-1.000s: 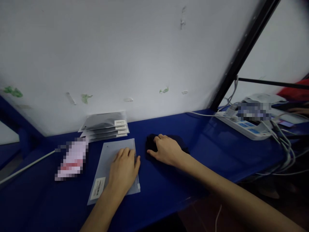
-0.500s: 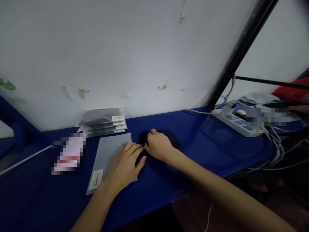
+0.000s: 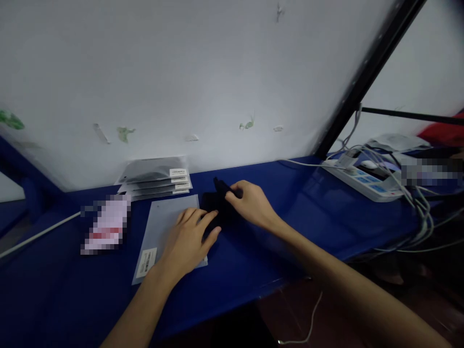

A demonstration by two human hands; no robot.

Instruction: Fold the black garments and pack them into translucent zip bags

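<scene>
My right hand [image 3: 250,200] is closed on a piece of black folded cloth [image 3: 220,200], lifting part of it off the blue table. The cloth is very dark, so its kind and its folds are hard to make out. My left hand [image 3: 192,237] lies with fingers apart over a translucent plastic bag [image 3: 168,208], its fingertips and thumb at the left edge of the cloth. The bag is flat on the table and carries a white barcode label [image 3: 146,262] near its lower left corner. My left palm hides part of the bag.
Behind the bag, several similar packed bags with labels [image 3: 155,173] lie stacked against the white wall. A blurred pink item [image 3: 108,224] rests at the left of the blue table [image 3: 290,208]. To the right are a white power strip [image 3: 369,181] and tangled cables [image 3: 422,208].
My right hand has pulled part of the cloth up and leftward, so the spread part on the right has folded over. My left hand stays almost in place. The camera view has shifted slightly.
</scene>
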